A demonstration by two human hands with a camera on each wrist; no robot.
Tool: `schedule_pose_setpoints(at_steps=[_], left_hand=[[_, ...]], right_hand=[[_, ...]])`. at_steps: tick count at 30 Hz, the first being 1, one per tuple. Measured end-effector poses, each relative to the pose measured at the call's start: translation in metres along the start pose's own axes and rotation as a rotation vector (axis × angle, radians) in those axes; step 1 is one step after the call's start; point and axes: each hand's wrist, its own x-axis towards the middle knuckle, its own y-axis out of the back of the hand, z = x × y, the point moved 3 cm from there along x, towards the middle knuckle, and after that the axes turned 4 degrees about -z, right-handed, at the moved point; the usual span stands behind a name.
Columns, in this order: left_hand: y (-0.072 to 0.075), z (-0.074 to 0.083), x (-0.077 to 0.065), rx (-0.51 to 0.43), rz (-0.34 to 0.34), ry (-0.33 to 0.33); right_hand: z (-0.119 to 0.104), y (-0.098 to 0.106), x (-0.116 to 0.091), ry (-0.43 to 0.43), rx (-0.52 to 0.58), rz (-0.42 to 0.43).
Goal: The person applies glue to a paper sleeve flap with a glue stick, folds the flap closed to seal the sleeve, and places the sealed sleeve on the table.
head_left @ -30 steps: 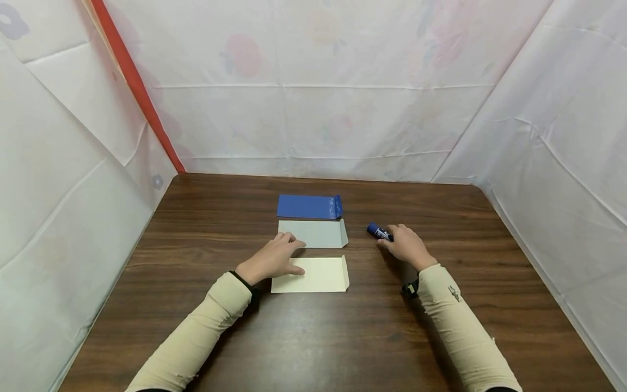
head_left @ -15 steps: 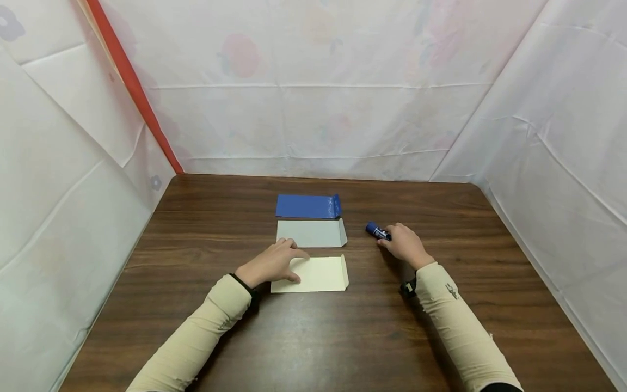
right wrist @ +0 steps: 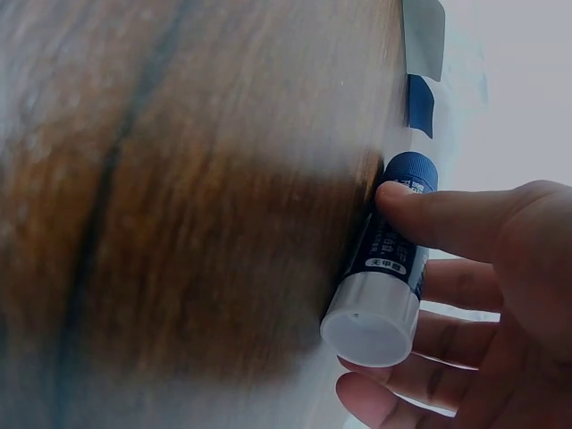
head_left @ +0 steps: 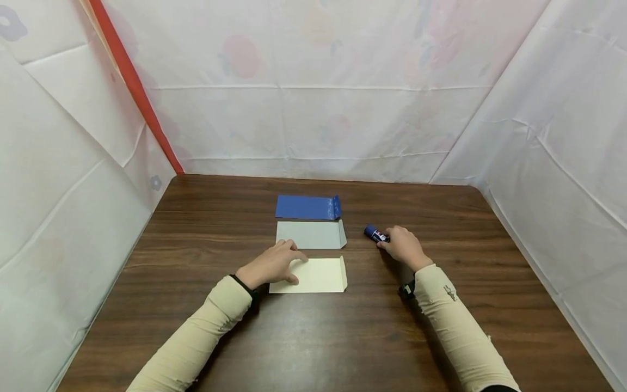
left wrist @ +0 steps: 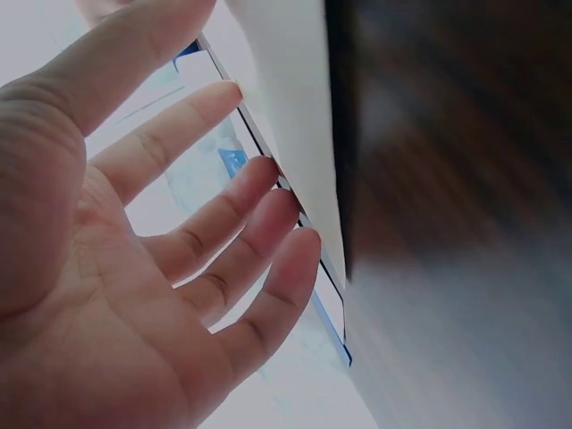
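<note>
Three envelopes lie in a column on the table: a blue envelope (head_left: 303,207) at the back, a pale grey envelope (head_left: 308,235) in the middle and a cream envelope (head_left: 320,275) nearest me. Over the left part of the cream one is my left hand (head_left: 271,264), thumb and fingers spread, holding nothing. Its loosely bent fingers (left wrist: 210,210) come close to the envelopes' edges in the left wrist view; contact is unclear. My right hand (head_left: 405,246) pinches a blue glue stick (head_left: 376,234) with a white base, lying low at the table. Its thumb (right wrist: 447,214) presses the label side.
The brown wooden table (head_left: 313,337) is bounded by white floral sheets (head_left: 303,109) at the back and both sides. A red strip (head_left: 137,87) runs down the back left corner. Each envelope's flap points right, towards the glue stick.
My left hand has drawn back towards me, from the grey envelope's front edge to over the cream envelope. The right hand keeps its grip on the glue stick, nearly still.
</note>
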Motion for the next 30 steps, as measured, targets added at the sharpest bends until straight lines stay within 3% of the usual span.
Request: schedule_pose_setpoints(at_steps=[30], left_hand=[[0.0016,0.0048,-0.0008,0.004,-0.009,0.016]], right_hand=[[0.0013,0.0001,-0.0044,0.005,0.056,0.015]])
